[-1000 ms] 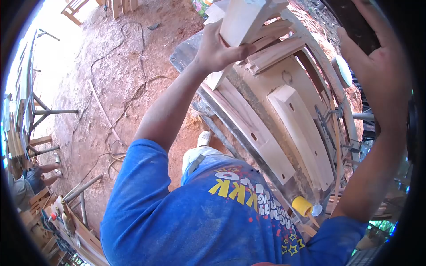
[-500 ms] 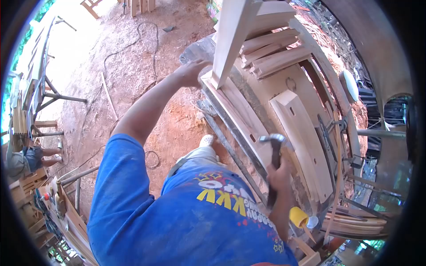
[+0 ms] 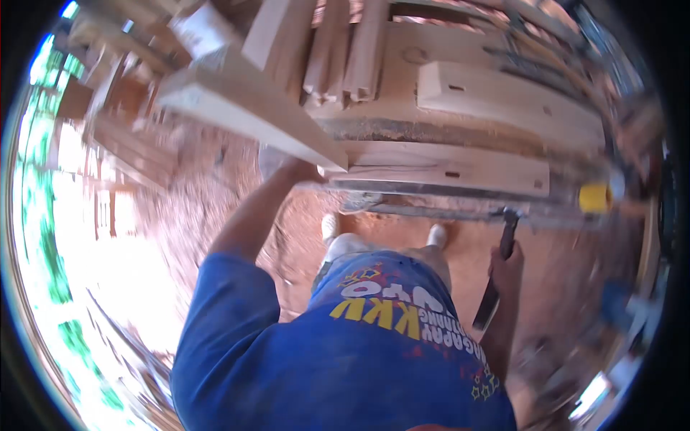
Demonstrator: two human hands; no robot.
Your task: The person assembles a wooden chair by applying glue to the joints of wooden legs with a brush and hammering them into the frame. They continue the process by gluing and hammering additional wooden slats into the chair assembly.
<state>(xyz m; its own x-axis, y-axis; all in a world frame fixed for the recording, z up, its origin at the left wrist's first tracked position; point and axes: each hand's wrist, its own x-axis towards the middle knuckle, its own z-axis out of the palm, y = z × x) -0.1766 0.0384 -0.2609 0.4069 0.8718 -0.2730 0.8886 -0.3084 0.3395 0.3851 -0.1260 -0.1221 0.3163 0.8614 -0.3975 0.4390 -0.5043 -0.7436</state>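
A hammer [image 3: 491,300] with a dark handle is in my right hand [image 3: 507,267], its head up, beside my body and in front of the bench. My left hand [image 3: 302,171] is closed at the left end of a slotted wooden board [image 3: 410,164], its fingers partly hidden. At that same end a long wooden post [image 3: 251,108] stands joined to the board and leans toward the camera. The board lies along the bench's near edge, with slots cut in its face.
Another slotted board [image 3: 503,97] lies farther back on the bench [image 3: 388,111]. Several shaped wooden pieces [image 3: 327,54] are at the back left. A yellow object [image 3: 595,198] sits at the right end. A metal bar [image 3: 431,211] runs below the bench edge, above the dirt floor.
My view has turned toward the bench. The hammer, still in my right hand, has moved from over the board to in front of the bench. My left hand stays at the board's end.
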